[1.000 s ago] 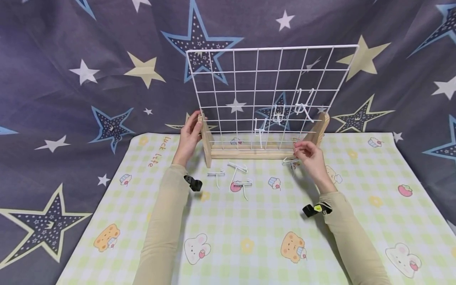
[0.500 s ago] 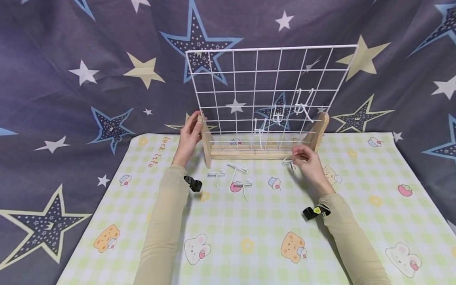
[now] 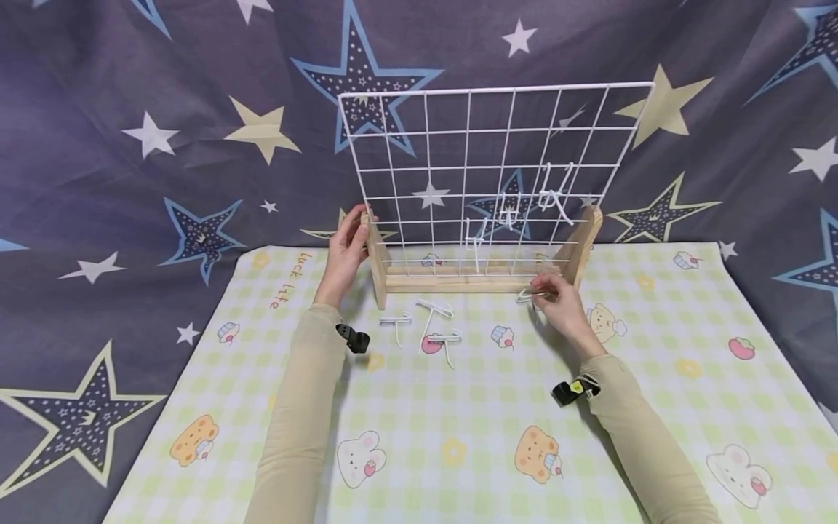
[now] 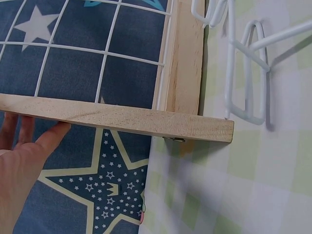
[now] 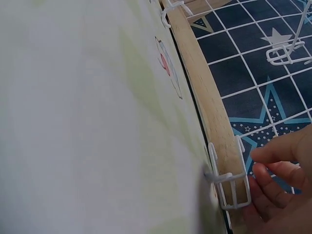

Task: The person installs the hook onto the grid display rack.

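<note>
A white wire grid rack (image 3: 497, 90) stands upright on a wooden base (image 3: 452, 284). My left hand (image 3: 343, 255) rests against the outer side of its left wooden upright (image 4: 112, 117), fingertips touching the wood. Near the base's right end, my right hand (image 3: 566, 306) reaches down to a white wire hook (image 5: 219, 178). In the right wrist view its fingertips lie close along the hook's edge; a firm grip does not show. Hanging on the grid are an upper hook (image 3: 553, 195), a middle hook (image 3: 508, 216) and a lower hook (image 3: 474, 240).
Left of centre in front of the rack lie a long loose hook (image 3: 435, 306), a second hook (image 3: 395, 320) and a third hook (image 3: 445, 338). A checked tablecloth (image 3: 452, 400) covers the table. Behind the rack hangs a dark star-patterned cloth (image 3: 216, 58).
My right hand has moved slightly down and left, so its fingers now cover part of the hook on the table. The left hand stays at the upright.
</note>
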Tool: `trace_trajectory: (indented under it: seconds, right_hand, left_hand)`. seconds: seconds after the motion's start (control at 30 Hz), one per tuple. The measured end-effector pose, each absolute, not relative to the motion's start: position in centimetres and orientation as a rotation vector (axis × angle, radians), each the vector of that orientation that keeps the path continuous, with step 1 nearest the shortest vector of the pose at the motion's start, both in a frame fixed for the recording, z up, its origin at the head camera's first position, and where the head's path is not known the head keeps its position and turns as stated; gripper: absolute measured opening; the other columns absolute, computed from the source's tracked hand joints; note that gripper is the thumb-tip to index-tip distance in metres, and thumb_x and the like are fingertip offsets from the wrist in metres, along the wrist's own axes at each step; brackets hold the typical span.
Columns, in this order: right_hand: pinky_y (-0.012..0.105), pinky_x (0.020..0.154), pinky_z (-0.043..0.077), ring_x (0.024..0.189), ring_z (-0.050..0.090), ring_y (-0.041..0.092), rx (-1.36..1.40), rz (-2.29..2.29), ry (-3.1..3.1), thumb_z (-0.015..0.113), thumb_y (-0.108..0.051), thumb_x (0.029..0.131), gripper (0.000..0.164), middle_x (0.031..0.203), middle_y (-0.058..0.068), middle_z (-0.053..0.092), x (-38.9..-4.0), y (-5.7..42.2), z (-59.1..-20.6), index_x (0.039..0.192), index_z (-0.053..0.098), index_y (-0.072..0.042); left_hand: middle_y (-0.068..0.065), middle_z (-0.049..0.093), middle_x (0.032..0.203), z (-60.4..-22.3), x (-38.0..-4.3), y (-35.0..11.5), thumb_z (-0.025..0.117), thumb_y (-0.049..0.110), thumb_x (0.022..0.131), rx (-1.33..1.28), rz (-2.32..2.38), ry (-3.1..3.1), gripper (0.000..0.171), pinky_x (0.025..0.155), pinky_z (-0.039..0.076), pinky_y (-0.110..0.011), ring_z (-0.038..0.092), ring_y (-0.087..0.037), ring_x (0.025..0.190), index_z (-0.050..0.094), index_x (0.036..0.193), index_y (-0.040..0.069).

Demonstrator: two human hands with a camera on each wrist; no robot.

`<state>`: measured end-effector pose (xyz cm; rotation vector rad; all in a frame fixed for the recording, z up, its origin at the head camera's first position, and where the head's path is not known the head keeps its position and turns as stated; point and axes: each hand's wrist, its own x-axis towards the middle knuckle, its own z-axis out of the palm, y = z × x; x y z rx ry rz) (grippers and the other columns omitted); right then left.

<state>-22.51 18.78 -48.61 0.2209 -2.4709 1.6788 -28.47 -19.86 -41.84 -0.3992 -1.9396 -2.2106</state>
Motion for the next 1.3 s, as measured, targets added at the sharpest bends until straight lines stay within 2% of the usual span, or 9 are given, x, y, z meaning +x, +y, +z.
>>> trace_trajectory:
  seconds: [0.07, 0.2, 0.33, 0.47, 0.67, 0.8, 0.97, 1.13, 1.3]
  right_hand:
    - [0.042, 0.093, 0.045, 0.101, 0.056, 0.042, 0.222, 1.677, -2.462, 0.058, 0.016, 0.084, 0.024, 0.110, 0.030, 0.057, -22.45, 18.81, -48.69, 0.108, 0.057, 0.015]
    - [0.021, 0.084, 0.046, 0.095, 0.057, 0.038, 0.240, 1.674, -2.455, 0.059, 0.016, 0.084, 0.023, 0.105, 0.030, 0.058, -22.42, 18.89, -48.87, 0.106, 0.058, 0.015]
    - [0.011, 0.074, 0.045, 0.085, 0.058, 0.026, 0.283, 1.630, -2.484, 0.059, 0.017, 0.082, 0.018, 0.096, 0.028, 0.060, -22.52, 18.90, -49.03, 0.101, 0.060, 0.015]
    - [0.013, 0.073, 0.046, 0.079, 0.058, 0.018, 0.329, 1.592, -2.525, 0.060, 0.015, 0.082, 0.016, 0.091, 0.026, 0.062, -22.58, 18.90, -49.12, 0.098, 0.060, 0.014]
    - [0.032, 0.083, 0.049, 0.088, 0.060, 0.031, 0.316, 1.544, -2.620, 0.063, 0.012, 0.084, 0.014, 0.094, 0.023, 0.064, -22.38, 19.03, -48.91, 0.098, 0.062, 0.011]
    - [0.041, 0.085, 0.048, 0.091, 0.059, 0.032, 0.325, 1.497, -2.677, 0.064, 0.010, 0.084, 0.012, 0.095, 0.021, 0.064, -22.25, 19.17, -48.72, 0.095, 0.063, 0.007]
    - [0.041, 0.083, 0.048, 0.088, 0.059, 0.031, 0.369, 1.465, -2.697, 0.064, 0.010, 0.083, 0.010, 0.092, 0.019, 0.064, -22.21, 19.20, -48.56, 0.093, 0.063, 0.007]
    - [0.039, 0.080, 0.048, 0.086, 0.058, 0.030, 0.403, 1.428, -2.713, 0.063, 0.010, 0.083, 0.010, 0.091, 0.018, 0.064, -22.23, 19.22, -48.47, 0.092, 0.064, 0.006]
    - [0.029, 0.074, 0.048, 0.080, 0.057, 0.025, 0.414, 1.435, -2.701, 0.062, 0.011, 0.082, 0.012, 0.087, 0.017, 0.063, -22.17, 19.21, -48.47, 0.093, 0.063, 0.006]
  left_hand:
    - [-0.013, 0.052, 0.130, -41.87, -28.50, -19.85, 0.048, 0.020, 0.102, -0.396, -2.209, -1.945, 0.044, 0.101, 0.040, -0.055, 0.042, -0.038, 0.126, 0.042, 0.145, 0.012]
    - [-0.016, 0.050, 0.133, -41.85, -28.48, -19.88, 0.048, 0.021, 0.102, -0.388, -2.200, -1.958, 0.046, 0.100, 0.041, -0.053, 0.046, -0.032, 0.124, 0.041, 0.146, 0.010]
    - [-0.019, 0.049, 0.134, -41.87, -28.45, -19.90, 0.048, 0.021, 0.102, -0.395, -2.194, -1.961, 0.047, 0.099, 0.043, -0.053, 0.046, -0.032, 0.124, 0.039, 0.147, 0.009]
    - [-0.018, 0.050, 0.133, -41.93, -28.44, -19.89, 0.048, 0.021, 0.102, -0.399, -2.198, -1.957, 0.046, 0.099, 0.042, -0.054, 0.043, -0.037, 0.127, 0.040, 0.146, 0.010]
    - [-0.014, 0.051, 0.132, -41.92, -28.41, -19.84, 0.048, 0.022, 0.102, -0.389, -2.187, -1.969, 0.046, 0.099, 0.043, -0.053, 0.045, -0.034, 0.125, 0.042, 0.146, 0.013]
    - [-0.013, 0.052, 0.132, -41.81, -28.47, -19.82, 0.048, 0.023, 0.102, -0.375, -2.172, -1.983, 0.046, 0.098, 0.044, -0.051, 0.047, -0.031, 0.124, 0.042, 0.146, 0.013]
    - [-0.016, 0.050, 0.133, -41.72, -28.46, -19.84, 0.048, 0.022, 0.102, -0.372, -2.185, -1.982, 0.046, 0.100, 0.041, -0.054, 0.043, -0.036, 0.128, 0.042, 0.146, 0.014]
    - [-0.018, 0.049, 0.135, -41.58, -28.32, -19.82, 0.047, 0.024, 0.102, -0.385, -2.176, -1.998, 0.046, 0.101, 0.041, -0.054, 0.043, -0.035, 0.126, 0.041, 0.147, 0.013]
    - [-0.022, 0.046, 0.137, -41.57, -28.24, -19.82, 0.048, 0.023, 0.102, -0.393, -2.186, -1.989, 0.046, 0.101, 0.041, -0.052, 0.040, -0.040, 0.128, 0.041, 0.146, 0.013]
